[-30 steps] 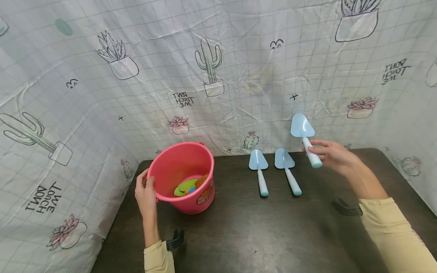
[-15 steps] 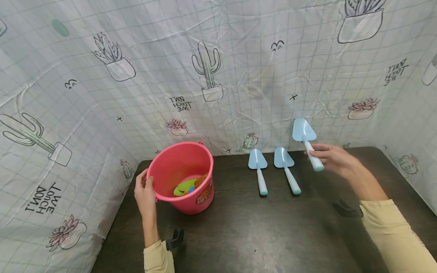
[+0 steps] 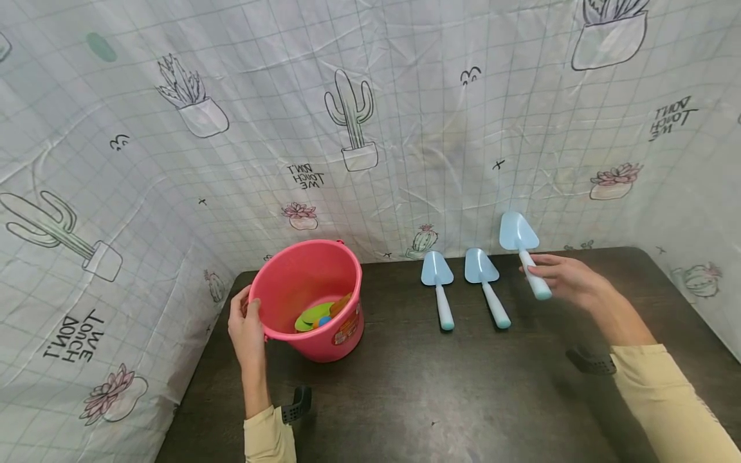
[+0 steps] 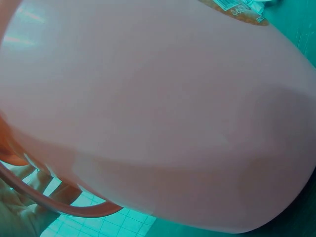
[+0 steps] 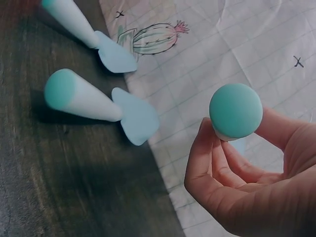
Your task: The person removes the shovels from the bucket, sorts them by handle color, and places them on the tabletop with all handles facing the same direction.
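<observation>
A pink bucket (image 3: 324,347) stands tilted at the table's left, with green, orange and blue things (image 3: 317,314) inside. My left hand (image 3: 247,331) grips its rim on the left side; the left wrist view shows mostly the bucket's wall (image 4: 163,108). On the right, my right hand (image 3: 567,280) pinches the white handle of a light-blue trowel (image 3: 518,231), blade pointing away, held above the table. In the right wrist view the trowel's green handle end (image 5: 236,110) faces the camera. Two matching trowels lie side by side, one in the middle (image 3: 437,270) and one right of it (image 3: 482,267).
The dark table (image 3: 393,405) reaches back to a white cloth (image 3: 428,128) printed with cacti, which hangs behind it and along both sides. A dark wrist mount (image 3: 298,405) sits at the left wrist, another (image 3: 590,360) at the right.
My right hand has lowered the trowel towards the table and shifted slightly to the right. The left hand, the bucket and the two lying trowels stay in place.
</observation>
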`<act>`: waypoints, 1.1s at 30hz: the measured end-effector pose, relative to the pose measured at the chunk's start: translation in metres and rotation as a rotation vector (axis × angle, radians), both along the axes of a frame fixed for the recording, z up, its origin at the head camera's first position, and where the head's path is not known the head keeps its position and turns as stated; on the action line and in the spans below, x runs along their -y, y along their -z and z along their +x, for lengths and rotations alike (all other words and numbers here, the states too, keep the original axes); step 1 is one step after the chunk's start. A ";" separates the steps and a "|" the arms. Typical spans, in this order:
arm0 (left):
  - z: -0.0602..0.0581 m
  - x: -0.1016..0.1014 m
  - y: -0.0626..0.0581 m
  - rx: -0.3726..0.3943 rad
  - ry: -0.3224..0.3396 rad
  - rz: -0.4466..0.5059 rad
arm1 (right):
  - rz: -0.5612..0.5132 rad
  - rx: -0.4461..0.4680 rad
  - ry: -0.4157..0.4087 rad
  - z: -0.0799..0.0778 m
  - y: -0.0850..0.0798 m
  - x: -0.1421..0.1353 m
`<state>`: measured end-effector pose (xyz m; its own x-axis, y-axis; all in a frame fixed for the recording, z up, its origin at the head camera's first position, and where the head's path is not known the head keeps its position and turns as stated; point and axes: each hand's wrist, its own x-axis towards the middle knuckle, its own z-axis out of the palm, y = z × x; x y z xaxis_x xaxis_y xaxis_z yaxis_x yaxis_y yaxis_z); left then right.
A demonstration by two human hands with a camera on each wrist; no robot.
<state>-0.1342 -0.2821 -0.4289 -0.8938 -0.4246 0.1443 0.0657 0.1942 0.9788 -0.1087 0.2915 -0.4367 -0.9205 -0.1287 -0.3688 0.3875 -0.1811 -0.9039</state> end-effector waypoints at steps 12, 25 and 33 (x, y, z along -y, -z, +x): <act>0.026 -0.009 -0.002 0.000 -0.016 0.009 | 0.029 0.004 -0.007 0.020 0.020 -0.015; 0.062 -0.010 -0.001 -0.041 -0.044 0.030 | 0.221 0.043 -0.074 0.032 0.044 -0.020; 0.057 -0.007 -0.005 -0.016 -0.042 0.019 | 0.301 0.080 -0.082 0.033 0.043 -0.020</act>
<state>-0.0777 -0.2747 -0.4239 -0.8730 -0.4643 0.1496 0.0734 0.1781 0.9813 -0.0758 0.3115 -0.4799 -0.8781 -0.0751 -0.4725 0.4619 0.1244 -0.8782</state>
